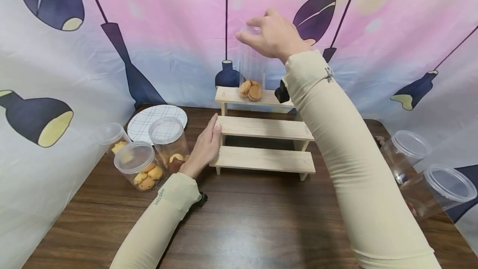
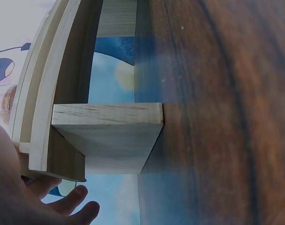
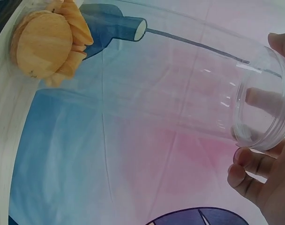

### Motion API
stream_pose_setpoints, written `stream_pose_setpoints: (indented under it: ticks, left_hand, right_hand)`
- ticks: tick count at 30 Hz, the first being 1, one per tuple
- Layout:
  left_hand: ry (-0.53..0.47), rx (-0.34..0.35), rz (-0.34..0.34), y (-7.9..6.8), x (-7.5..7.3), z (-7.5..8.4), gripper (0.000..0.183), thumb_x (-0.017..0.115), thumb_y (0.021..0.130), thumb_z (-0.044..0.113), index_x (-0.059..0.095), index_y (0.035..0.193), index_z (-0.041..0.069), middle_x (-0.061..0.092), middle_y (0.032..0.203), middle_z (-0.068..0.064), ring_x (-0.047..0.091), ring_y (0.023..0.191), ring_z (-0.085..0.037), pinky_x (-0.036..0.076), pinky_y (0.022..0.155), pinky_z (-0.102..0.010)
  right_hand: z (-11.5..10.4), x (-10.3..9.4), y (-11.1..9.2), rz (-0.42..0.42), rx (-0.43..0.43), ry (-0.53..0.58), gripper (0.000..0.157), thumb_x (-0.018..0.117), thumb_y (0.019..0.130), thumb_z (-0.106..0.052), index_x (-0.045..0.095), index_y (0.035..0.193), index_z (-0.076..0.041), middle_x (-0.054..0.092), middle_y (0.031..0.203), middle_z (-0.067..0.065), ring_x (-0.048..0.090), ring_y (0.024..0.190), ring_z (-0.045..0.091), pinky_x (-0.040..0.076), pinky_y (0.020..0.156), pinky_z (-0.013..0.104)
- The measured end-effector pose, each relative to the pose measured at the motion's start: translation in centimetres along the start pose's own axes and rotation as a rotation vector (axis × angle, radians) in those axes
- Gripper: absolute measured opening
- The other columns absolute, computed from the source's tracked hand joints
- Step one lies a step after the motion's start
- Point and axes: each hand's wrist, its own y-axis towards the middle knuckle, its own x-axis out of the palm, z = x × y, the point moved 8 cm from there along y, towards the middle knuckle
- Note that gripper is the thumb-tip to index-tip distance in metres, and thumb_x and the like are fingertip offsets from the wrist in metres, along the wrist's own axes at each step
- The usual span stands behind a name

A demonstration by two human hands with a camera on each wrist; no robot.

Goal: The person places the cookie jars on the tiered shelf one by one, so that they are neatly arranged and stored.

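Note:
On the top step of a three-tier wooden rack (image 1: 261,127) stands a tall clear plastic jar (image 3: 170,89). Round, flat biscuits (image 1: 251,89) lie in its bottom. My right hand (image 1: 274,32) grips this jar around its lid from above, thumb and fingers on either side. Lower down, my left hand (image 1: 205,146) rests against the rack's left end, its fingers fairly straight. In the left wrist view, several fingertips (image 2: 72,199) show just beyond the end of a wooden step.
Left of the rack, lidded jars of biscuits (image 1: 138,165) stand beside a white checked round mat (image 1: 149,115). More lidded jars (image 1: 410,148) stand at the right table edge. A printed curtain (image 1: 179,32) hangs close behind the rack.

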Motion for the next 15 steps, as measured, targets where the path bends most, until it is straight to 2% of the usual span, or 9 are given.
stream_pose_setpoints:
  ticks: [6, 15]
  left_hand:
    - [-0.003, 0.008, -0.005, 0.00, 0.02, 0.25, 0.059, 0.023, 0.109, 0.045, 0.019, 0.161, 0.018, 0.028, 0.163, -0.006, 0.029, 0.148, -0.026, 0.024, 0.121, -0.043]
    - [0.002, 0.012, -0.008, -0.02, -0.07, 0.40, 0.059, 0.022, 0.109, 0.045, 0.019, 0.161, 0.017, 0.027, 0.163, -0.007, 0.030, 0.148, -0.026, 0.024, 0.121, -0.043]
  right_hand:
    - [0.21, -0.11, -0.21, 0.002, 0.016, -0.013, 0.079, 0.037, 0.091, -0.076, 0.038, 0.155, -0.030, 0.037, 0.150, 0.013, 0.049, 0.121, 0.032, 0.041, 0.102, 0.051]
    - [0.32, -0.03, -0.40, -0.002, 0.032, -0.012, 0.079, 0.037, 0.090, -0.077, 0.037, 0.155, -0.032, 0.037, 0.148, 0.013, 0.049, 0.121, 0.033, 0.041, 0.103, 0.051]
